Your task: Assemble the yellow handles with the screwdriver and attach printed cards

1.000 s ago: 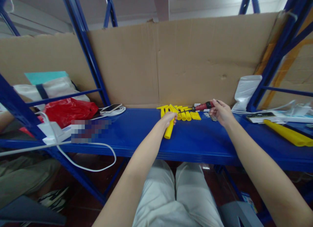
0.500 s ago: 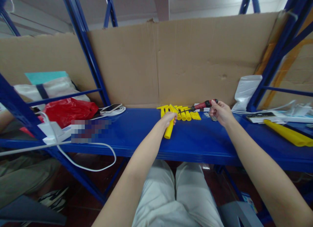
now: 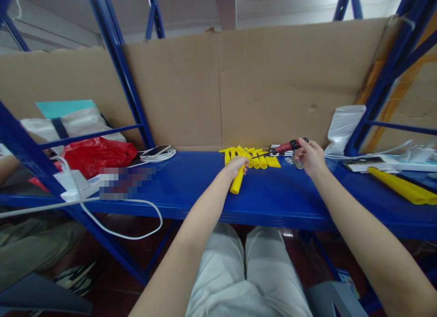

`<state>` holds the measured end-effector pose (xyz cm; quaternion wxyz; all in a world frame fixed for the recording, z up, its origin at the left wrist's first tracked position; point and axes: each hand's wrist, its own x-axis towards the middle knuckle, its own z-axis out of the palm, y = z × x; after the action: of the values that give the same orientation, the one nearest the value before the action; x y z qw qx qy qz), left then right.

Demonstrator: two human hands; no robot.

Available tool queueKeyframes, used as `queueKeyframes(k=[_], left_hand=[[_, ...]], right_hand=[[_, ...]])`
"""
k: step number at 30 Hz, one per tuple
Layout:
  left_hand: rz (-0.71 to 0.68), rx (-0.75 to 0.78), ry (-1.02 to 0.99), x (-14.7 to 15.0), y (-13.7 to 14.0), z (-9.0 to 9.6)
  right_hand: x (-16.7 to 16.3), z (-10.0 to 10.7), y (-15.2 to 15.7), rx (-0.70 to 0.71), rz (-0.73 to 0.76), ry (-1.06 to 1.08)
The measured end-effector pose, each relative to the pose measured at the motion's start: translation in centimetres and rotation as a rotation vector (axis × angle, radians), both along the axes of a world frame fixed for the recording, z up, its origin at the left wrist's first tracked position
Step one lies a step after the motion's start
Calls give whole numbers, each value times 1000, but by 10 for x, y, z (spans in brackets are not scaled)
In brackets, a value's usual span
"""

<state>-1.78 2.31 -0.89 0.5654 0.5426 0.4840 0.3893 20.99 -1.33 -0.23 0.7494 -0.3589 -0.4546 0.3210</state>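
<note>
My left hand (image 3: 236, 165) grips a yellow plastic tube (image 3: 236, 184) whose lower end rests on the blue shelf (image 3: 191, 189). Just behind it lies a pile of several more yellow tubes (image 3: 254, 157). My right hand (image 3: 311, 155) holds a red-handled screwdriver (image 3: 286, 147), its dark shaft pointing left toward the top of the tube in my left hand. Small metal screws (image 3: 291, 161) lie on the shelf under my right hand.
A cardboard sheet (image 3: 252, 84) backs the shelf. A phone on a coiled white cable (image 3: 157, 152), a red bag (image 3: 97, 154) and a white charger (image 3: 73, 184) lie left. A white bag (image 3: 343, 125), a power strip (image 3: 372, 163) and a long yellow tube (image 3: 403, 186) lie right. Another person sits at far left (image 3: 30, 248).
My right hand has lifted the screwdriver slightly and drawn it a little to the right. My left hand and its tube have stayed in place.
</note>
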Motion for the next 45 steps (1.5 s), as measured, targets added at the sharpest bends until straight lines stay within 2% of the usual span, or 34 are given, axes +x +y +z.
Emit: queueKeyframes(k=[5, 10, 13, 16, 19, 21, 24, 30, 39, 45], left_hand=[[25, -7, -13, 0, -1, 1], [12, -2, -15, 1, -2, 1], [10, -3, -11, 1, -2, 2], [14, -2, -11, 1, -2, 1], [12, 1, -22, 1, -2, 1], [14, -2, -20, 1, -3, 2], [14, -7, -13, 2, -3, 2], [-19, 6, -35, 1, -1, 0], [-13, -7, -41, 2, -1, -1], [-17, -2, -35, 2, -1, 0]], right_hand=[[1, -1, 1, 10, -23, 12], [-4, -1, -2, -56, 30, -35], [-5, -1, -4, -171, 58, -81], [-4, -1, -5, -356, 84, -162], [-7, -4, -6, -512, 143, -312], [-10, -7, -7, -557, 218, -430], [-14, -12, -8, -579, 291, -599], [-19, -14, -10, -658, 336, -911], [-19, -14, -10, -661, 300, -982], [-21, -20, -3, -636, 174, -1092]])
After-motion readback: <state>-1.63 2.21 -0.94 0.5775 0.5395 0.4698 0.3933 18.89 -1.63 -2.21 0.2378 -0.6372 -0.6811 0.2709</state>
